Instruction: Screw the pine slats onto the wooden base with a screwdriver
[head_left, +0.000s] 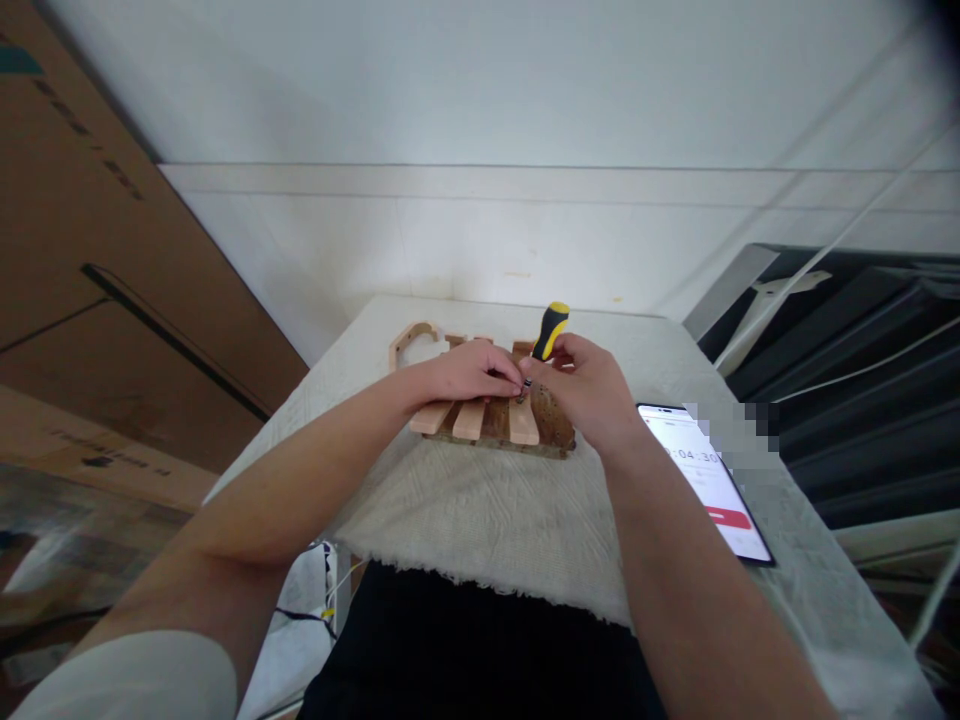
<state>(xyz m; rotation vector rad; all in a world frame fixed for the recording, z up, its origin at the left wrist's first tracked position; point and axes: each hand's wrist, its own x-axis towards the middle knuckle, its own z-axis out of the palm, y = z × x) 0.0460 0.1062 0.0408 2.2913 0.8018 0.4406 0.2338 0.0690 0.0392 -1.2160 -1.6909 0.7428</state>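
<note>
A small wooden assembly of pale slats on a darker base lies on a white cloth-covered table. My right hand is closed round a yellow-and-black screwdriver, which stands nearly upright with its tip down on the wood. My left hand rests on the slats, its fingertips pinched at the screwdriver tip on something too small to make out. A curved wooden piece sticks up behind the left hand.
A smartphone with a lit timer screen lies on the cloth at the right. Large cardboard boxes stand at the left. A dark slatted frame sits at the right, and a white wall is behind the table.
</note>
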